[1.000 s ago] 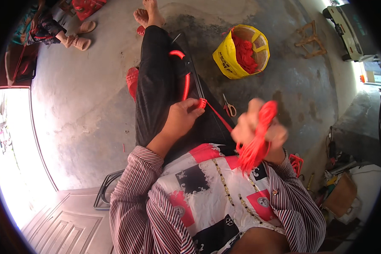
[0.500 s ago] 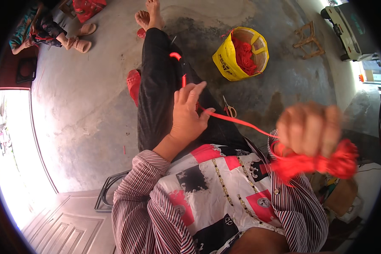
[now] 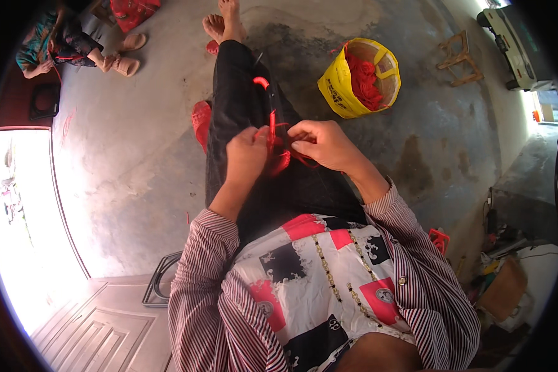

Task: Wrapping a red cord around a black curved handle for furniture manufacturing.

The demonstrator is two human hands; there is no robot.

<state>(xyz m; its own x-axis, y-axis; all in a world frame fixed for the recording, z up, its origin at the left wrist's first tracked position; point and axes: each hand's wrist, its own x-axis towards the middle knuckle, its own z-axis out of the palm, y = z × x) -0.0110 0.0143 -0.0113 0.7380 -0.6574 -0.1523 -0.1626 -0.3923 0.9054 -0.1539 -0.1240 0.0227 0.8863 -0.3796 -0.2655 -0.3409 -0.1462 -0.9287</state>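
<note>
Over my lap, my left hand [image 3: 247, 153] is closed, its fingertips at red cord [image 3: 281, 162] beside a thin frame. My right hand [image 3: 326, 144], just across from it, pinches the cord with thumb and fingers. Loose red strands hang between the two hands, blurred in part. The frame is a dark, slender rod with a curved end, lying along my black trousers; red covers its bend [image 3: 261, 81] and a straight stretch [image 3: 272, 118] nearer my hands. My fingers hide its near end.
A yellow bag [image 3: 336, 87] holding red cord stands on the concrete floor ahead to the right. Beyond it is a wooden stool [image 3: 462, 59]. Red slippers [image 3: 201, 124] lie beside my leg. Another person sits far left, with tan slippers [image 3: 126, 66] nearby. Clutter, including cardboard [image 3: 503, 290], sits at right.
My right hand has swung in from the far right to beside my left hand, bringing the red cord bundle from there. My left hand's spread fingers have closed. The scissors are now out of sight.
</note>
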